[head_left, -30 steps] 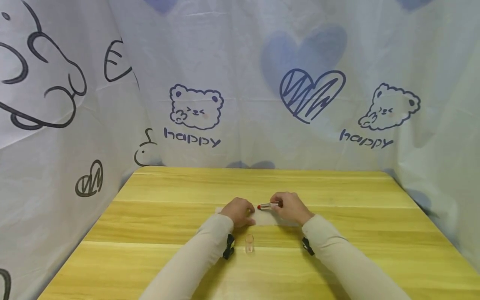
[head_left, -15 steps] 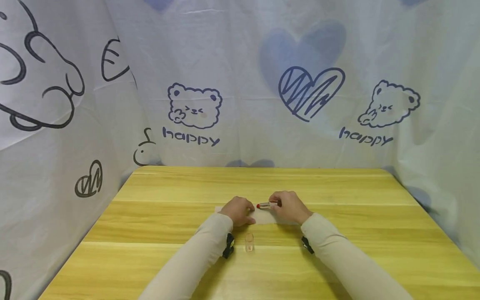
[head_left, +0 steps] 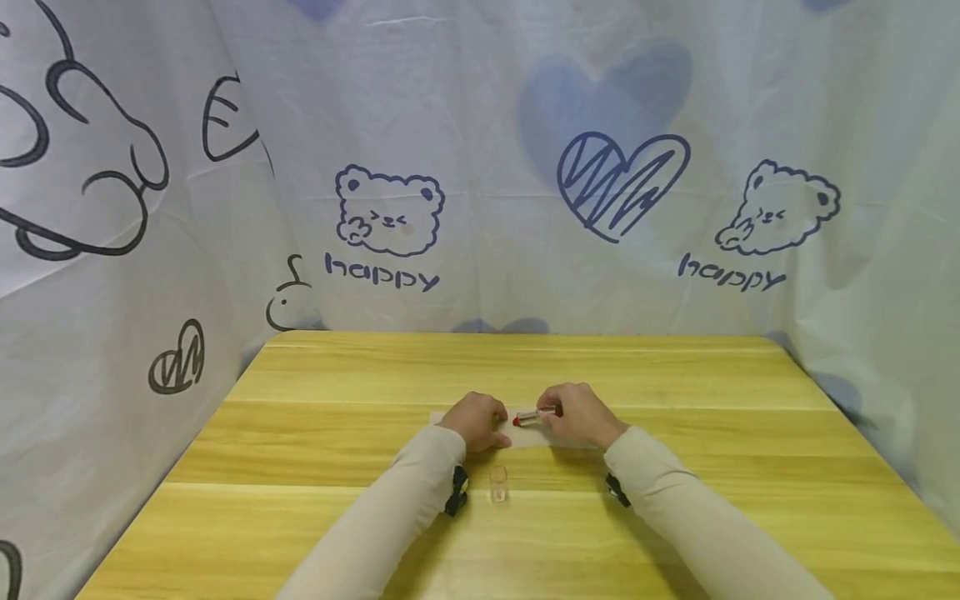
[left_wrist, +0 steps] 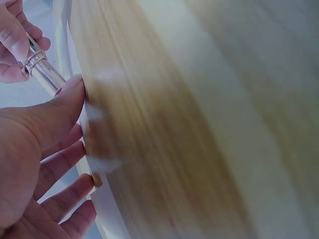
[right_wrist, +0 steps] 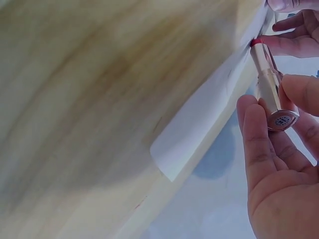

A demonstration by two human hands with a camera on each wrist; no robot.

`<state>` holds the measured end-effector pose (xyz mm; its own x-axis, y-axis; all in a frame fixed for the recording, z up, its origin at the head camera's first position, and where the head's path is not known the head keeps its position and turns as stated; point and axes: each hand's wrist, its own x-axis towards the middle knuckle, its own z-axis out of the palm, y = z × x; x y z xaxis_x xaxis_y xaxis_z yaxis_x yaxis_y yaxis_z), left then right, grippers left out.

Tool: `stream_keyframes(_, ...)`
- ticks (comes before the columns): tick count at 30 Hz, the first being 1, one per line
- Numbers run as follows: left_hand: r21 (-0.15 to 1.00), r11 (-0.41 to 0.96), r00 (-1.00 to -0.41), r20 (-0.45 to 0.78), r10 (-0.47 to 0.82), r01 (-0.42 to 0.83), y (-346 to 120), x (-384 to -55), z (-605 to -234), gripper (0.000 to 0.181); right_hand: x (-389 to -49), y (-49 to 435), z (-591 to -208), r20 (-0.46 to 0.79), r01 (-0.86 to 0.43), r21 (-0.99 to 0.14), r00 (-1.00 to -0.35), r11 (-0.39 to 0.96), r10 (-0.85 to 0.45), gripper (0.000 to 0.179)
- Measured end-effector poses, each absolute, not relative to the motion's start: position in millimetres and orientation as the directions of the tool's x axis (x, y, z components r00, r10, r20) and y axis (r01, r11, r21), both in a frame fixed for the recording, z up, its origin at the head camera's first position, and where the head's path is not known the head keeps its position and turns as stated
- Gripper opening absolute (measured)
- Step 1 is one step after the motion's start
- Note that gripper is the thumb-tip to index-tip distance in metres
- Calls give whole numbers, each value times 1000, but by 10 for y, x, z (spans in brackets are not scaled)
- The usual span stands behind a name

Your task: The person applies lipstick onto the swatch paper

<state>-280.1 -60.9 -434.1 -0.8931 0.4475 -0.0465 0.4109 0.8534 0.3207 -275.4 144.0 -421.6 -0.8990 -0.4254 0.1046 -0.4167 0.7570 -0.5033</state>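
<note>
My right hand [head_left: 581, 415] pinches a lipstick [head_left: 532, 416] by its shiny metallic base. Its red tip points left and touches or nearly touches a white strip of paper [head_left: 536, 437]; in the right wrist view the tip [right_wrist: 255, 42] is at the paper's surface. My left hand [head_left: 474, 421] rests on the paper's left part, thumb and fingers spread and pressing it down. In the left wrist view the left thumb [left_wrist: 70, 99] hides part of the lipstick's tip. A clear pinkish cap [head_left: 498, 485] is on the table between my forearms.
The wooden table [head_left: 337, 467] spreads out all around the hands. White cloth [head_left: 495, 250] with bear and heart drawings hangs behind it and at both sides. A dark band [head_left: 457, 492] sits on the left wrist, another [head_left: 617, 490] on the right.
The lipstick's red tip has moved slightly towards me over the paper, tilting the lipstick a little. My left hand stays on the paper, and the cap has not moved.
</note>
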Motion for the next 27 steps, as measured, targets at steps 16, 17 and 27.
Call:
stream_keyframes(16,320,859,-898,-51,438,400,-601,-2819,-4366,39,-2683,1495,-4148,95,-488,-489,-854,723,-512,7)
stream_keyframes(17,322,859,-899,-50,435,398,-601,-2823,-4374,39,-2675,1496,-4138,92,-493,-491,-850,719,-519,7)
stream_keyframes(27,313,862,-899,-51,434,398,-594,-2828,-4374,39,-2654,1514,-4102,72,-517,-486,-827,705,-557,8)
